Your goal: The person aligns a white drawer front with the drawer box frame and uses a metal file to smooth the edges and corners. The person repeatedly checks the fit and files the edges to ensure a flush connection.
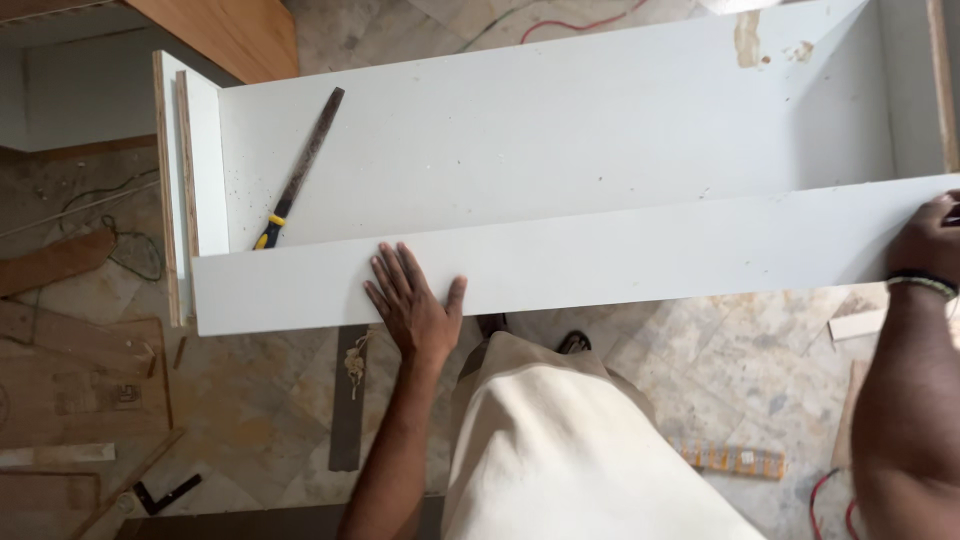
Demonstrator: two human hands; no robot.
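Note:
A long white laminated cabinet box (pixel 560 140) lies on its back on the floor in front of me. My left hand (pixel 412 300) rests flat, fingers spread, on the near side panel (pixel 650 255) of the box. My right hand (pixel 925 240) is at the panel's right end, fingers curled over its top edge; a dark band sits on that wrist. A hand saw (pixel 300 170) with a yellow and black handle lies inside the box at the left.
Wooden boards and offcuts (pixel 70 350) lie on the stone floor at the left, with a small square tool (pixel 165 493). A dark strip (pixel 348 410) lies below the panel. Red cables (pixel 575 25) run at the top. A patterned strip (pixel 735 460) lies at lower right.

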